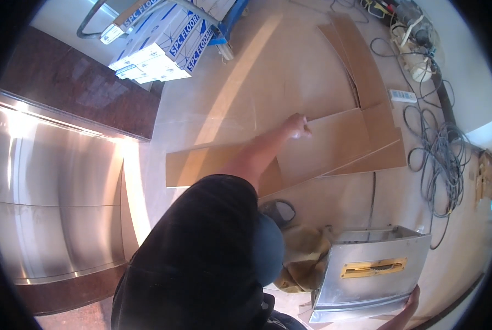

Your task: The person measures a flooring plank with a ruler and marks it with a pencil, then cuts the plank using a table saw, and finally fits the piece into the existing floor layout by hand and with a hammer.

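Note:
My left hand (298, 126) reaches forward across the floor, its fingers curled at the far left corner of a brown cardboard sheet (325, 140). That sheet overlaps other flat cardboard strips (194, 165). Down at the lower right, my right hand (412, 300) grips the side edge of a silver metal box (334, 291). The box is tilted and has a yellow-framed slot (373, 268) on its face. Most of the right fingers are hidden behind the box. Beside the box, a brown cloth or bag (301, 258) and a dark shoe (279, 212) show.
White-and-blue flooring cartons (158, 58) sit on a blue cart (219, 36) at the far left. A shiny metal door (59, 192) stands left. Coiled grey cables (441, 159), a white power strip (402, 96) and a machine (422, 44) lie along the right. A long cardboard strip (361, 60) extends away.

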`<state>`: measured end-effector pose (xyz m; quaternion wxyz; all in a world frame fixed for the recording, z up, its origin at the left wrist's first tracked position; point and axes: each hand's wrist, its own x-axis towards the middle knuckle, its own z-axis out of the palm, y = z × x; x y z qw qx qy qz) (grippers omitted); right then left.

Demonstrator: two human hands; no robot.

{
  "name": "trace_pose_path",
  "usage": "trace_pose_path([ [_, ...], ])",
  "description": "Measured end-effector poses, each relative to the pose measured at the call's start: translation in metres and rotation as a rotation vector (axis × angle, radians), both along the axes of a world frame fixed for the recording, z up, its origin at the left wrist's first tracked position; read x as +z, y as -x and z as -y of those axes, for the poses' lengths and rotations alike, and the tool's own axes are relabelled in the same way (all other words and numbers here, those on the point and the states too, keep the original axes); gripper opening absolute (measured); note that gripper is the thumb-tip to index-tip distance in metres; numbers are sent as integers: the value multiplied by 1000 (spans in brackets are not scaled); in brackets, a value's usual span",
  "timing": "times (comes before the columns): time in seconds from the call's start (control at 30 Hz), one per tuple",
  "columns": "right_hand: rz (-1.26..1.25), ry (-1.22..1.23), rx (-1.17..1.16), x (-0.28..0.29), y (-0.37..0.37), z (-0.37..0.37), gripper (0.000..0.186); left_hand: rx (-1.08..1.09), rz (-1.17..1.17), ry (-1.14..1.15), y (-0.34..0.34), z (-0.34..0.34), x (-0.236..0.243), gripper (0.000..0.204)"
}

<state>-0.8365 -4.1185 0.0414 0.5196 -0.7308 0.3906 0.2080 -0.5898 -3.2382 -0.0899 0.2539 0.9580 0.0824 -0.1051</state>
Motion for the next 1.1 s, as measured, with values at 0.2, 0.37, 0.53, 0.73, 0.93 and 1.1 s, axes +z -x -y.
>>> trace_pose_path([
  [0.2, 213, -79, 189, 1, -14, -38, 50, 126, 90, 233, 4, -43, 48, 40],
  [0.37, 370, 761, 102, 57, -11, 1, 55, -85, 278, 392, 3, 33, 179, 36],
  [0.53, 964, 234, -664, 75, -6, -86, 56, -385, 199, 600, 18, 74, 292, 32],
  [0.73, 846, -481, 180, 218, 48, -294, 80, -915, -7, 531, 20, 223, 389, 28],
  [0.93, 1026, 241, -371, 232, 89, -323, 34, -1034, 961, 481, -11, 357, 378, 40],
  [1.1, 1042, 331, -697, 225, 126, -318, 44, -833, 64, 927, -47, 374, 270, 57],
])
